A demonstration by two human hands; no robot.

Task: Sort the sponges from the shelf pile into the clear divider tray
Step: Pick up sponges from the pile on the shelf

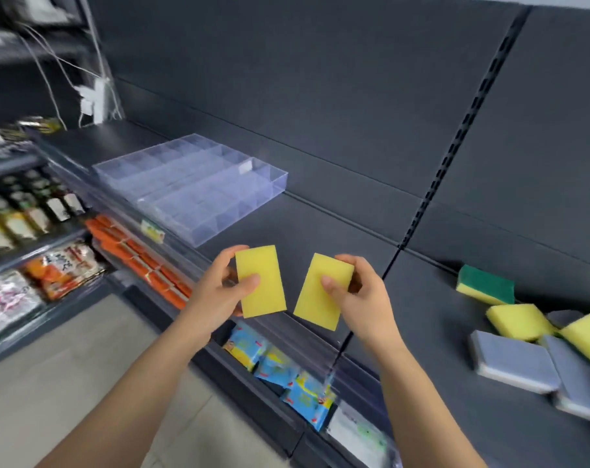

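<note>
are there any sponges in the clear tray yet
No, the clear tray looks bare in every compartment; the left hand grips one yellow sponge and the right hand grips a second sponge, both short of it.

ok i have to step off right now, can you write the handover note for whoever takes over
Left grip holds a yellow sponge; right grip holds a second yellow sponge.
The tray is on the shelf, ahead-left; no sponge shows in it.
The pile is on the shelf to the right: yellow, grey, one green-topped sponge.
Done: two sponges in hand. Left: place both in the tray, then sort the pile.
</note>
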